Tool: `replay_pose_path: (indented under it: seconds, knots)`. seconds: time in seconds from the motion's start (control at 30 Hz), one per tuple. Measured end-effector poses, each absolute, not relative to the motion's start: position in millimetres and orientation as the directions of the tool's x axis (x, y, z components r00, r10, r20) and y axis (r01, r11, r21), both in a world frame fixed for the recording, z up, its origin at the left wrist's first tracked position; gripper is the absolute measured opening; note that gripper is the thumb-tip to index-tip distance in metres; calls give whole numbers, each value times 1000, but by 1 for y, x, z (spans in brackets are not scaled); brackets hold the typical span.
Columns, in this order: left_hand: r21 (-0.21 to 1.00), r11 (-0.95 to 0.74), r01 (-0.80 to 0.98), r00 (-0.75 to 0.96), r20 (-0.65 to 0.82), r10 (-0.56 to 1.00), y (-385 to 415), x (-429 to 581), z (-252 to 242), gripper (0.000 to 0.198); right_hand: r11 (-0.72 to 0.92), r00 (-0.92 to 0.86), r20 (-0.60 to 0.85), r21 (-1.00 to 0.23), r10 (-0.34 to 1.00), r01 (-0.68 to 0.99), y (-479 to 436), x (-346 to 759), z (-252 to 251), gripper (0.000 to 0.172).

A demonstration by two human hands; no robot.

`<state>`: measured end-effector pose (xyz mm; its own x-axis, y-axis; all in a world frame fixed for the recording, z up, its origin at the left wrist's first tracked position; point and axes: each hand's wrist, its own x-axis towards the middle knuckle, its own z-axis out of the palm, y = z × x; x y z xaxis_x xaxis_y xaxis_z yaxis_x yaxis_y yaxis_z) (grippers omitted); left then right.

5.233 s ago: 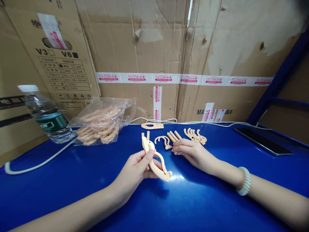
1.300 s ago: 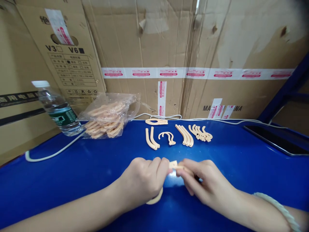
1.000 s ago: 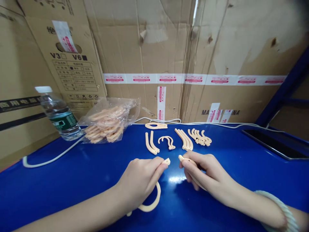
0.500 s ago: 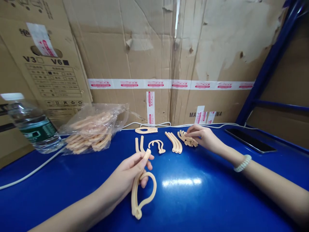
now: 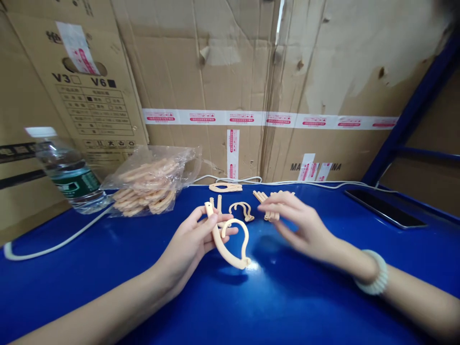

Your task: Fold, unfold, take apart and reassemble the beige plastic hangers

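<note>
My left hand point(image 5: 194, 239) is closed on a peach plastic hanger part point(image 5: 230, 242), a curved arm with a loop, held just above the blue table point(image 5: 287, 302). My right hand point(image 5: 294, 223) hovers to its right with fingertips drawn together pointing left; what they pinch is hidden. Behind the hands lie loose peach pieces: two short arms point(image 5: 218, 202), a pair of hooks point(image 5: 243, 209), several curved strips point(image 5: 259, 195) partly covered by my right hand, and one folded hanger point(image 5: 225, 187) at the back.
A clear bag of peach parts point(image 5: 151, 184) and a water bottle point(image 5: 68, 172) stand at the back left. A white cable point(image 5: 53, 247) runs along the left. A dark phone point(image 5: 381, 208) lies at the right. Cardboard boxes point(image 5: 215, 72) wall the back.
My right hand has drawn back from the far right pile toward my left hand. My left hand has tilted the hanger part so that its loop points right.
</note>
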<state>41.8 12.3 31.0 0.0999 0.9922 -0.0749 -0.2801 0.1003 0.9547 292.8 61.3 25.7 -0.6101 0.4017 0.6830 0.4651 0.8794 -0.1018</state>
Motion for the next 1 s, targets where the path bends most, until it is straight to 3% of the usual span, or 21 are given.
replay_pose_path:
  seconds: [0.07, 0.13, 0.33, 0.57, 0.63, 0.7, 0.77, 0.83, 0.9, 1.0]
  knots:
    - [950, 79, -301, 133, -40, 990, 10, 43, 28, 6, 959, -788, 585, 59, 192, 277, 38, 273, 27, 33]
    - [950, 56, -307, 168, -4, 986, 8, 43, 26, 7, 960, -863, 492, 168, 114, 222, 26, 262, 24, 35]
    - [947, 35, -321, 135, 9, 991, 10, 44, 24, 8, 910, -873, 476, 305, 110, 281, 34, 264, 14, 26]
    - [954, 6, -301, 81, 19, 996, 13, 45, 25, 10, 921, -841, 513, 220, 171, 321, 33, 267, 17, 24]
    - [975, -64, -213, 36, 73, 997, 14, 43, 23, 25, 920, -827, 528, 199, 191, 339, 33, 267, 17, 24]
    - [973, -229, -18, -43, 228, 973, 15, 39, 21, 38, 917, -816, 539, 180, 211, 356, 33, 268, 16, 23]
    - [829, -471, 301, -17, 498, 867, 15, 35, 20, 40, 914, -808, 542, 162, 232, 371, 33, 269, 15, 22]
    - [480, -679, 555, 242, 688, 684, 12, 33, 19, 37, 912, -797, 558, 160, 232, 377, 32, 268, 13, 22]
    - [140, -787, 600, 533, 663, 525, 7, 33, 17, 32, 913, -775, 597, 165, 209, 374, 30, 267, 12, 23]
    - [-70, -827, 558, 699, 577, 423, 2, 38, 13, 21, 913, -756, 629, 178, 181, 367, 26, 265, 10, 26]
